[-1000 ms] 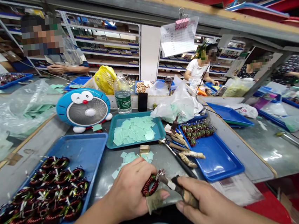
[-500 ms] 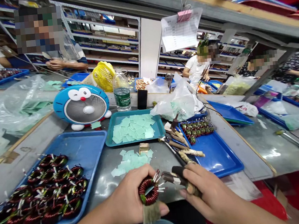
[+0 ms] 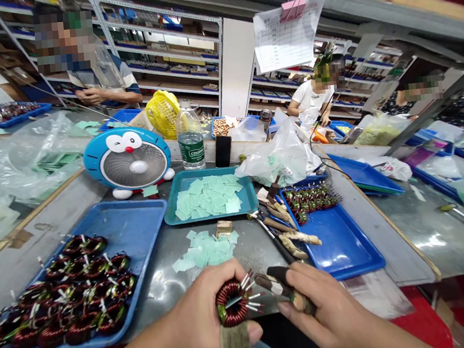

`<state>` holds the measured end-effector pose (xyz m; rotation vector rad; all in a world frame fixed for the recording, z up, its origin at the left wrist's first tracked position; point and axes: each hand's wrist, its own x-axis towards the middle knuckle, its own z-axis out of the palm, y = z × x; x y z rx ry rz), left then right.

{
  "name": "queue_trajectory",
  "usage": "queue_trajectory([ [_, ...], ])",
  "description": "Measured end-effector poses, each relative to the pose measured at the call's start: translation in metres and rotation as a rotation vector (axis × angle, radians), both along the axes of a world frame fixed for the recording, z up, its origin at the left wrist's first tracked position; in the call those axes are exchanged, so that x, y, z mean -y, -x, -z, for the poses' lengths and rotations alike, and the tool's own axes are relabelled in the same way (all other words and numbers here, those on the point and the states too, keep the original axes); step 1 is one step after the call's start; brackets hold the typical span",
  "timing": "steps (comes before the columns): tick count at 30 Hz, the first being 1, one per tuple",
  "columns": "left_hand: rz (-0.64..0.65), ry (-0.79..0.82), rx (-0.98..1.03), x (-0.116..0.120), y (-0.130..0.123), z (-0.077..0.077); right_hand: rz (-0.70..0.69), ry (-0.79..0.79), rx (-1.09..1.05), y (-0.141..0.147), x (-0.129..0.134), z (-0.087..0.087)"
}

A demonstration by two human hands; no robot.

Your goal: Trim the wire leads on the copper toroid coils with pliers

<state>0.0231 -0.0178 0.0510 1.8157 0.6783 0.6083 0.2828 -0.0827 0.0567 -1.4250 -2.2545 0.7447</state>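
In my left hand (image 3: 206, 313) is a toroidal coil (image 3: 228, 317) wound with dark red wire, gripped between fingers and thumb. A pale sheet piece spans its hole, and white-sleeved wire leads (image 3: 252, 298) stick out to the right. A frayed greyish-green strip (image 3: 235, 342) hangs below it by my thumb. My right hand (image 3: 320, 297) is closed round a worn hand tool (image 3: 273, 284) with a dark blocky tip and black and tan grips; its exact kind I cannot make out. The tool's tip is close to the leads, apparently apart from them.
Left stands a blue tray (image 3: 137, 216) of several finished-looking coils. A teal tray (image 3: 170, 215) holds green sheet pieces; more green pieces (image 3: 206, 250) lie before it. Wrapped-handle tools (image 3: 292, 245) lie beside a blue tray (image 3: 345, 245) with smaller coils. Behind are a fan (image 3: 132, 161), bottle (image 3: 191, 145) and co-workers.
The view has shifted slightly. Both hands keep hold of the coil and the tool; the leads now show more fanned out, with the tool's tip slightly farther from the coil.
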Motion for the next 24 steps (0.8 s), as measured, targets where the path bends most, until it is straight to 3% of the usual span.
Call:
queue_trajectory([
  [7, -0.047, -0.106, 0.067, 0.009, -0.003, -0.008, 0.031, 0.209, -0.237, 0.011, 0.013, 0.028],
  [11, -0.002, -0.139, -0.067, 0.004, 0.001, -0.007, 0.088, 0.226, -0.294, 0.014, 0.017, 0.04],
  [14, -0.028, -0.303, -0.174, -0.005, 0.005, 0.0, 0.162, 0.182, -0.206, 0.006, 0.018, 0.031],
  [18, -0.059, -0.543, -0.25, -0.012, 0.006, 0.009, 0.09, 0.232, -0.101, 0.005, 0.017, 0.011],
  [24, -0.051, -0.664, -0.269, -0.016, 0.007, 0.005, 0.058, 0.264, -0.024, 0.02, 0.011, -0.004],
])
